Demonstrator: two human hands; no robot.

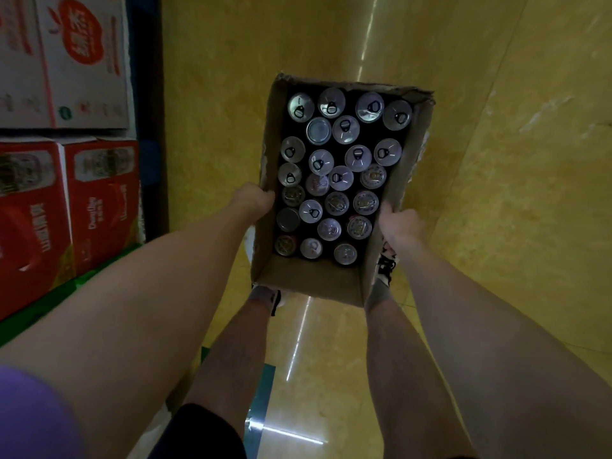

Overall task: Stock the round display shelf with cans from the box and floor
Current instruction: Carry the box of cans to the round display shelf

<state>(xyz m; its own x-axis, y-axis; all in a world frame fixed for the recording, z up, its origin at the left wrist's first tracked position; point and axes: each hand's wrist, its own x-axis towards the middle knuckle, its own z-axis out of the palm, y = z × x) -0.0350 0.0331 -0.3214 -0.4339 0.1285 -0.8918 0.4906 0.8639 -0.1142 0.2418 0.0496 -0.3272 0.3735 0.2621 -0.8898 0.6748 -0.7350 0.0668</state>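
Observation:
An open cardboard box (314, 279) hangs in front of me above the floor, carried between both hands. Several upright cans (337, 178) with silver pull-tab tops fill it. My left hand (253, 200) grips the box's left wall near the middle, fingers curled over the rim. My right hand (402, 223) grips the right wall the same way. My legs and shoes show below the box. The round display shelf is not in view.
Stacked red cartons (66, 210) and white cartons (66, 58) stand along the left on a green base. A glossy yellow tiled floor (496, 193) stretches ahead and to the right. A green floor strip (261, 392) lies near my feet.

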